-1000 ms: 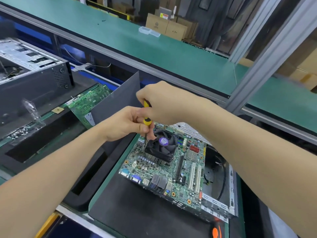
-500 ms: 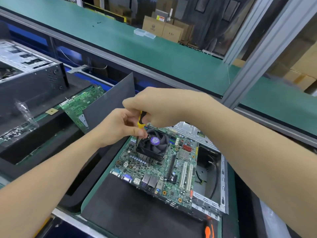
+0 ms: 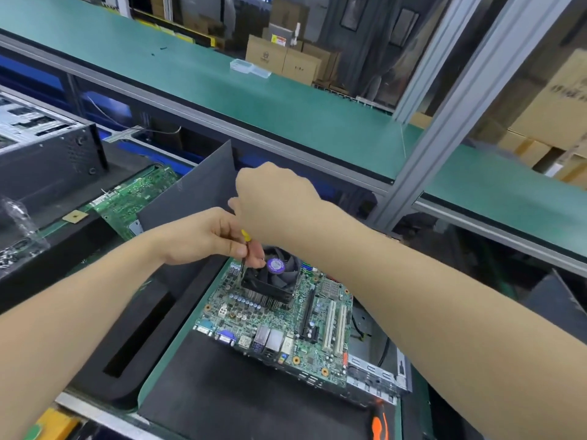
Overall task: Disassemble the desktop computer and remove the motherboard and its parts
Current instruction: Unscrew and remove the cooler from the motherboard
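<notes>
A green motherboard (image 3: 286, 325) lies in an open metal computer case (image 3: 374, 373) on a black mat. A black CPU cooler fan (image 3: 273, 274) with a purple hub label sits on the board's far left part. A yellow-handled screwdriver (image 3: 245, 246) stands upright at the cooler's far left corner. My right hand (image 3: 273, 204) grips the top of its handle from above. My left hand (image 3: 203, 236) pinches the lower handle and shaft between thumb and fingers. The screwdriver tip is hidden beside the cooler.
A second green circuit board (image 3: 133, 198) and a dark computer case (image 3: 47, 154) lie to the left. A grey panel (image 3: 190, 195) leans behind my hands. An orange-handled tool (image 3: 379, 423) lies at the mat's near right. A green shelf (image 3: 254, 100) with aluminium posts runs behind.
My right hand has shifted on the screwdriver handle, covering more of the yellow. Both hands stay at the cooler's far left corner. The camera has moved a little.
</notes>
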The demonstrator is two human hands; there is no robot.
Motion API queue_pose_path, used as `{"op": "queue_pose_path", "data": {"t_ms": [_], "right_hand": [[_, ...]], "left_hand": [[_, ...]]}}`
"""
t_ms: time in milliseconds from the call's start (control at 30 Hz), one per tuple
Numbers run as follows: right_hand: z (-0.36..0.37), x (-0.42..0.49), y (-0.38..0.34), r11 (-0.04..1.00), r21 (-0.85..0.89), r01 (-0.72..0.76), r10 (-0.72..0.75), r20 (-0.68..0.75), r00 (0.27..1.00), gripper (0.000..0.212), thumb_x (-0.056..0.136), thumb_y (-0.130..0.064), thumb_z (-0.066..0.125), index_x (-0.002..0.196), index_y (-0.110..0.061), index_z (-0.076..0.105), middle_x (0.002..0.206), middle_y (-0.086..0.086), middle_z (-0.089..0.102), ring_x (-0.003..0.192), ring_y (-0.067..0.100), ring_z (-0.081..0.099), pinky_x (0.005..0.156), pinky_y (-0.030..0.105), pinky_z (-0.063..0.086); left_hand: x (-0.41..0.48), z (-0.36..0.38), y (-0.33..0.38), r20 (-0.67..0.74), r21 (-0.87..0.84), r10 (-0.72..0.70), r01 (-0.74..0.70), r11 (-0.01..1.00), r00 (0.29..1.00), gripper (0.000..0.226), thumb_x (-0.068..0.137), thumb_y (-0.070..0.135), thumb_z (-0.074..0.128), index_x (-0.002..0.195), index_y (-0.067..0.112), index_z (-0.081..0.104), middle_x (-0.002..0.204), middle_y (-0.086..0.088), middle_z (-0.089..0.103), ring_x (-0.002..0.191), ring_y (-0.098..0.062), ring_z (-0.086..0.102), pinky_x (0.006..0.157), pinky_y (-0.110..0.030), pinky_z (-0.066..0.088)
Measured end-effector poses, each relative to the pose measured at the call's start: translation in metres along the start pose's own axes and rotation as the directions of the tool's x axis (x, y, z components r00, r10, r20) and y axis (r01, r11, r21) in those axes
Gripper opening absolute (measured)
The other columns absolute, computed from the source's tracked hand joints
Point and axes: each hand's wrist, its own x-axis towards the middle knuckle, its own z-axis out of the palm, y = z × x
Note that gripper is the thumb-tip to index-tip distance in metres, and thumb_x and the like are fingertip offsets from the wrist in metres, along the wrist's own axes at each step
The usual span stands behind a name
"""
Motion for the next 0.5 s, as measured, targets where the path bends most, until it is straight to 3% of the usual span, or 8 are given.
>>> {"op": "queue_pose_path", "data": {"t_ms": [67,167,333,400,500], "right_hand": [[0.000,0.001,0.008,0.997,0.064,0.051,-0.053,0.037,0.998,0.026,0.105,-0.032,0.052,0.086,-0.017,0.044,0.077,-0.001,0.039,0.066,0.021,0.046,0.050,0.031,0.025],[-0.008,0.001,0.021,0.965,0.118,0.235,-0.249,0.133,0.959,0.024,0.105,-0.030,0.053,0.085,-0.016,0.047,0.076,-0.003,0.047,0.068,0.015,0.045,0.053,0.032,0.028],[-0.021,0.008,0.030,0.861,0.131,0.491,-0.508,0.265,0.820,0.015,0.097,-0.020,0.064,0.088,-0.023,0.053,0.084,-0.008,0.062,0.074,0.004,0.052,0.062,0.031,0.038],[-0.024,0.014,0.036,0.834,0.101,0.543,-0.546,0.300,0.782,0.018,0.092,-0.009,0.066,0.088,-0.024,0.058,0.087,-0.010,0.064,0.078,0.005,0.055,0.065,0.030,0.041],[-0.026,0.018,0.045,0.810,0.017,0.587,-0.553,0.358,0.752,0.020,0.089,-0.004,0.064,0.088,-0.024,0.064,0.091,-0.008,0.063,0.083,0.015,0.056,0.070,0.030,0.042]], "left_hand": [[0.001,0.004,-0.005,-0.078,-0.018,0.011,-0.012,1.000,0.997,0.018,0.094,-0.001,0.066,0.100,0.009,0.080,0.103,-0.014,0.078,0.105,-0.035,0.074,0.095,-0.036,0.059],[0.000,0.011,-0.011,-0.220,-0.033,0.020,-0.028,0.999,0.975,0.010,0.087,-0.008,0.072,0.095,-0.014,0.072,0.096,-0.012,0.080,0.095,-0.034,0.077,0.088,-0.036,0.062],[-0.003,0.017,-0.010,-0.345,0.009,0.010,-0.007,1.000,0.938,0.027,0.075,-0.001,0.084,0.090,-0.020,0.071,0.092,-0.016,0.079,0.088,-0.018,0.078,0.078,-0.021,0.059],[-0.001,0.021,-0.009,-0.391,0.039,0.001,0.015,0.999,0.920,0.034,0.071,0.004,0.088,0.086,-0.020,0.069,0.089,-0.017,0.079,0.086,-0.012,0.077,0.075,-0.018,0.057],[0.005,0.027,-0.009,-0.431,0.048,-0.016,0.041,0.998,0.902,0.027,0.074,-0.002,0.088,0.079,-0.012,0.065,0.088,-0.018,0.077,0.078,-0.010,0.076,0.070,-0.019,0.056]]}}
